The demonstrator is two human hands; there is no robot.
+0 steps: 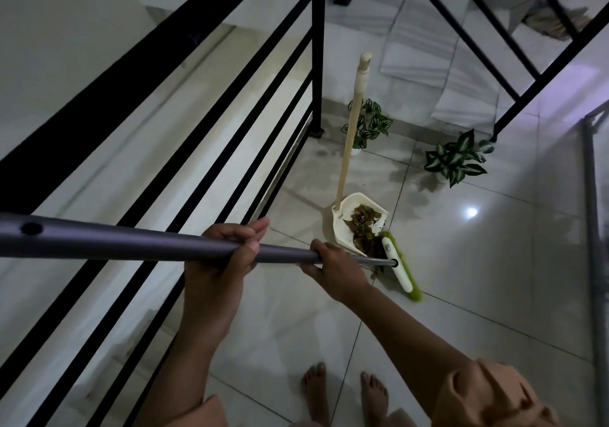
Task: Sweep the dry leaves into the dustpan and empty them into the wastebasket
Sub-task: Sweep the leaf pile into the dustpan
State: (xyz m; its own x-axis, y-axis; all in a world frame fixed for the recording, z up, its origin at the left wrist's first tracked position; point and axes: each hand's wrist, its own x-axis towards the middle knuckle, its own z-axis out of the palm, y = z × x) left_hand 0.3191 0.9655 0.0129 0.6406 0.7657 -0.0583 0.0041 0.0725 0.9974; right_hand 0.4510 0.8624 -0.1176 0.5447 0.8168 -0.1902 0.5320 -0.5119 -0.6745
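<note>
Now both hands grip the grey broom handle (131, 242): left hand (227, 245) and right hand (333, 261) have fingers curled around it. Most dry leaves (362, 225) lie inside the cream dustpan (342, 229). A hard push of the green broom head (400, 266) may slide the unheld dustpan or scatter leaves.
</note>
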